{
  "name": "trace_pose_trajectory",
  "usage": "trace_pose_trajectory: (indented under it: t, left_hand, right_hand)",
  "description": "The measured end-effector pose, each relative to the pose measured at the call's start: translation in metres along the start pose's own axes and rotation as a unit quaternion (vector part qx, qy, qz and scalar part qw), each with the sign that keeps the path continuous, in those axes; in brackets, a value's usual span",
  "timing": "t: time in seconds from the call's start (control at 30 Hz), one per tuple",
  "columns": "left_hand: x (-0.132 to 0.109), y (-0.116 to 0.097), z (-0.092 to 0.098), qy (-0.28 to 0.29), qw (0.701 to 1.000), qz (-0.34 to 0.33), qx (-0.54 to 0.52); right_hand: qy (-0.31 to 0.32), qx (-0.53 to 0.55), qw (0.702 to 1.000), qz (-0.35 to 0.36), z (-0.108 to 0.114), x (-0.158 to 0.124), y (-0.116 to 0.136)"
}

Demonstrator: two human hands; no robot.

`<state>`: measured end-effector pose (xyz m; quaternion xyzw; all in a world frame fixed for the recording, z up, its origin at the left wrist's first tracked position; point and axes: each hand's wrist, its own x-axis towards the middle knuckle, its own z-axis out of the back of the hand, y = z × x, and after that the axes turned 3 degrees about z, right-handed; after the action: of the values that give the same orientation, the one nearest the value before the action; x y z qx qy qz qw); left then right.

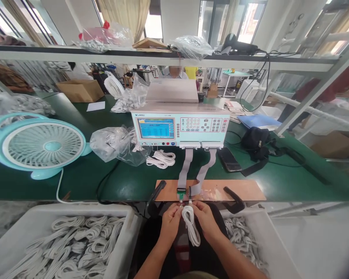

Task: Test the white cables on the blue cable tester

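Your left hand (171,221) and right hand (204,217) each pinch an end of the white cable bundle (191,226) (fingers closed) at the counter's (119,182) edge.

**Around the green table**

A pale blue fan (43,145) stands at the left of the table (279,182), near a plastic bag (113,145). A phone (229,159) lies beside a black pouch (255,140). A cardboard box (80,90) sits further back.
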<state>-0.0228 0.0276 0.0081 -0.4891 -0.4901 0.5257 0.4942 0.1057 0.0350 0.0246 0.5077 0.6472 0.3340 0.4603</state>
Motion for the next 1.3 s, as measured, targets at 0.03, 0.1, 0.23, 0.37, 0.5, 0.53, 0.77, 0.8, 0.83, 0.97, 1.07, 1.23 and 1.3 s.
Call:
trace_pose_trajectory:
  t: [0.03,0.1,0.23,0.37,0.5,0.53,0.77,0.8,0.83,0.97,1.07,1.23,1.3]
  left_hand:
    - [0.000,0.002,-0.001,-0.011,1.000,0.005,-0.003]
    - [0.000,0.005,-0.004,-0.028,0.999,0.016,-0.012]
    - [-0.001,0.007,-0.011,-0.056,0.995,0.049,-0.060]
    - [-0.002,0.009,-0.016,-0.075,0.991,0.064,-0.094]
    - [-0.001,0.012,-0.016,-0.075,0.992,0.049,-0.092]
    - [0.000,0.012,-0.016,-0.077,0.992,0.046,-0.088]
    - [-0.001,0.014,-0.017,-0.084,0.989,0.056,-0.109]
    - [-0.001,0.015,-0.017,-0.085,0.987,0.064,-0.118]
    - [-0.001,0.015,-0.018,-0.086,0.986,0.072,-0.127]
    - [0.001,0.018,-0.023,-0.088,0.986,0.074,-0.121]
    - [0.001,0.017,-0.026,-0.090,0.991,0.063,-0.074]
    - [-0.016,-0.005,0.003,-0.133,0.991,0.028,0.004]
    - [-0.025,-0.013,0.038,-0.142,0.985,-0.021,0.096]
  right_hand:
    - [0.001,-0.006,1.000,0.002,0.001,0.000,0.000]
    - [0.002,-0.014,1.000,0.008,0.002,0.001,-0.001]
    - [0.013,-0.016,1.000,0.014,0.004,0.002,-0.003]
    - [0.021,-0.018,1.000,0.012,0.004,0.001,-0.003]
    - [0.017,-0.022,1.000,0.010,0.004,0.000,-0.003]
    - [0.017,-0.020,1.000,0.008,0.005,0.001,-0.004]
    - [0.021,-0.014,1.000,0.000,0.009,0.003,-0.011]
    - [0.021,-0.016,1.000,0.004,0.009,0.003,-0.011]
    - [0.021,-0.019,1.000,0.009,0.009,0.003,-0.011]
    - [0.020,-0.029,0.999,0.016,0.007,0.003,-0.009]
    - [0.022,-0.022,0.999,0.005,0.006,0.002,-0.009]
    - [-0.020,-0.012,0.999,-0.022,0.013,0.005,-0.017]
    - [-0.035,-0.013,0.998,-0.049,0.015,0.009,-0.019]
